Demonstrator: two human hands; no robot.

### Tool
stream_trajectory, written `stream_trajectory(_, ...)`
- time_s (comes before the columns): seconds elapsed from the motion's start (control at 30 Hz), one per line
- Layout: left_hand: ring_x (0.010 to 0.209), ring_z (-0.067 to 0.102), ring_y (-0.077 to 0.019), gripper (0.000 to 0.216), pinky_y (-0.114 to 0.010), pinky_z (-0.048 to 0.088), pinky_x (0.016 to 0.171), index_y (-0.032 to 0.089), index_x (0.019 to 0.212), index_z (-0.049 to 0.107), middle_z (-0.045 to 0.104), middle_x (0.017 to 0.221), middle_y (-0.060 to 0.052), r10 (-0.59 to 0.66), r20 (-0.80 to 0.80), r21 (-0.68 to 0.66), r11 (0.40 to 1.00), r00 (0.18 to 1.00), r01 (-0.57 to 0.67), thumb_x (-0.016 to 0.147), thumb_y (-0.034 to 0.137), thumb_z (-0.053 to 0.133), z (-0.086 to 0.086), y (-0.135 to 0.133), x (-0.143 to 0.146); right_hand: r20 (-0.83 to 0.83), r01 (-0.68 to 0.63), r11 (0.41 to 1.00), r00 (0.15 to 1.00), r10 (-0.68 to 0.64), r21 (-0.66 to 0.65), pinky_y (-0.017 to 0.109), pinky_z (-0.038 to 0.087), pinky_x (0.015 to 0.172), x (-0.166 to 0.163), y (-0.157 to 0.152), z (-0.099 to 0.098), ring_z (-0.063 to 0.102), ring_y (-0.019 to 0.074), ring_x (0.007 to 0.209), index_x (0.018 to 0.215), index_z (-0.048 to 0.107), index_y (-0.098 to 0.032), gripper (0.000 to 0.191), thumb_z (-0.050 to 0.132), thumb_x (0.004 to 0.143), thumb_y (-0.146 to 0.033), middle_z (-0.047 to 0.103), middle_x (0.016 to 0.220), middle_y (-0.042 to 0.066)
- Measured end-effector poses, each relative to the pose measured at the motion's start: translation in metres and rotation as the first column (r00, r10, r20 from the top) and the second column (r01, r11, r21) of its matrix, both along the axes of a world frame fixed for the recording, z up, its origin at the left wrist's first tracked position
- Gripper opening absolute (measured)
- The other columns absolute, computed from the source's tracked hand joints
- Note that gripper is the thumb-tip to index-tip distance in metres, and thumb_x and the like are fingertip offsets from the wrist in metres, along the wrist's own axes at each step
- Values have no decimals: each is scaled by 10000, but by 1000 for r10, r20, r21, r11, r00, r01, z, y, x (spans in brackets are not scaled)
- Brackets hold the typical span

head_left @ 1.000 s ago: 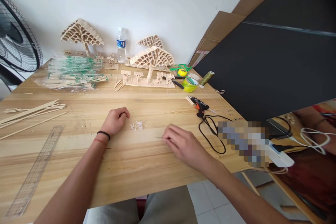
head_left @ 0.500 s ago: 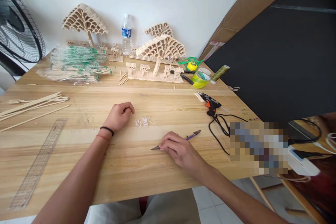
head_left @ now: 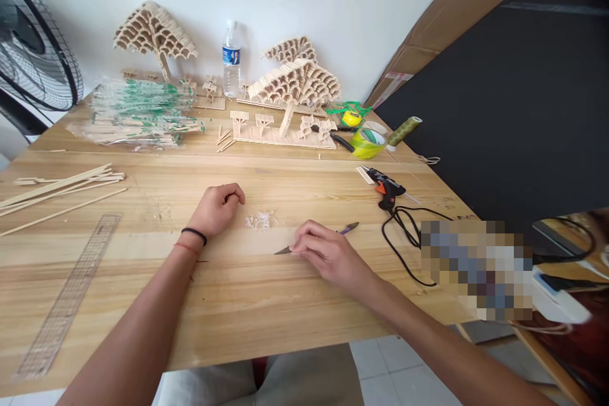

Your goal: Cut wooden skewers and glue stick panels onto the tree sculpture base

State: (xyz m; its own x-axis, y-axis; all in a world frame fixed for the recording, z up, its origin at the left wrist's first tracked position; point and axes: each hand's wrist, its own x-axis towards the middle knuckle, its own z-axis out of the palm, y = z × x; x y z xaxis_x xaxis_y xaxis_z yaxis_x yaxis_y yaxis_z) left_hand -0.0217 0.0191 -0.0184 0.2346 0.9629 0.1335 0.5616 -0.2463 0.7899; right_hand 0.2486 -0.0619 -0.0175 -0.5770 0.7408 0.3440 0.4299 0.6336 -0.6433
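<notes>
My left hand (head_left: 217,210) rests on the wooden table with its fingers curled in, and nothing shows in it. Just to its right lies a small heap of whitish shavings (head_left: 261,221). My right hand (head_left: 323,250) pinches a slim purple-handled tool (head_left: 349,228) with a dark pointed blade. The blade points left, low over the table below the shavings; whether it touches the wood I cannot tell. The tool's other dark end sticks out beyond my knuckles, and its middle is hidden by my fingers.
A clear ruler (head_left: 71,292) and loose wooden sticks (head_left: 61,187) lie left. Behind are bagged sticks (head_left: 143,111), stick-built tree models (head_left: 295,85), a bottle (head_left: 231,63) and tape (head_left: 368,141). A glue gun (head_left: 387,187) with a cord (head_left: 394,247) lies right. A fan (head_left: 38,38) stands left.
My right hand has moved slightly away from me with the purple-handled tool, closer to the shavings. My left hand stays put. The view has shifted a little.
</notes>
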Motion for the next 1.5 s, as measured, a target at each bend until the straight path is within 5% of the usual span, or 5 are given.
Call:
stream_trajectory(0.23, 551, 447, -152, 237, -284, 365, 596, 189, 695, 637, 504, 541, 23, 8, -3, 11, 1000, 1000, -7, 767, 204, 411, -1, 1, 1, 71, -146, 988, 986, 150, -50, 273, 518, 703, 21, -23, 2, 626, 166, 817, 878, 638, -203, 229, 519, 984, -39, 618, 898, 63)
stream_trajectory(0.63, 553, 444, -148, 235, -281, 376, 606, 190, 698, 633, 512, 552, 26, 0, 2, 18, 1000, 1000, 0, 769, 200, 409, -3, 1, 0, 32, -41, 999, 999, 42, -30, 310, 501, 735, -6, 46, -7, 633, 182, 832, 814, 636, -209, 202, 577, 975, -101, 622, 883, 48)
stream_trajectory(0.97, 560, 464, -153, 234, -279, 388, 610, 196, 692, 626, 520, 550, 26, -1, 4, 30, 1000, 1000, 1, 765, 191, 404, -4, 1, 0, 43, -148, 984, 987, 153, -95, 283, 503, 715, 16, 25, -5, 626, 162, 790, 834, 648, -204, 240, 521, 991, -74, 617, 874, 48)
stream_trajectory(1.23, 560, 473, -155, 235, -282, 393, 622, 198, 688, 625, 536, 554, 23, 1, -3, 36, 999, 1000, 0, 765, 197, 404, -4, 1, -1, 34, 0, 998, 999, 2, -70, 299, 485, 736, -2, 37, -8, 629, 179, 824, 838, 643, -205, 210, 562, 953, -50, 625, 907, 52)
stream_trajectory(1.5, 564, 475, -155, 237, -278, 399, 615, 198, 697, 628, 534, 559, 27, -6, 20, 36, 999, 1000, 5, 777, 191, 405, -5, 1, -1, 16, 16, 996, 1000, -15, -87, 291, 479, 716, -34, 3, -6, 599, 170, 800, 838, 615, -208, 235, 510, 963, -39, 584, 883, 40)
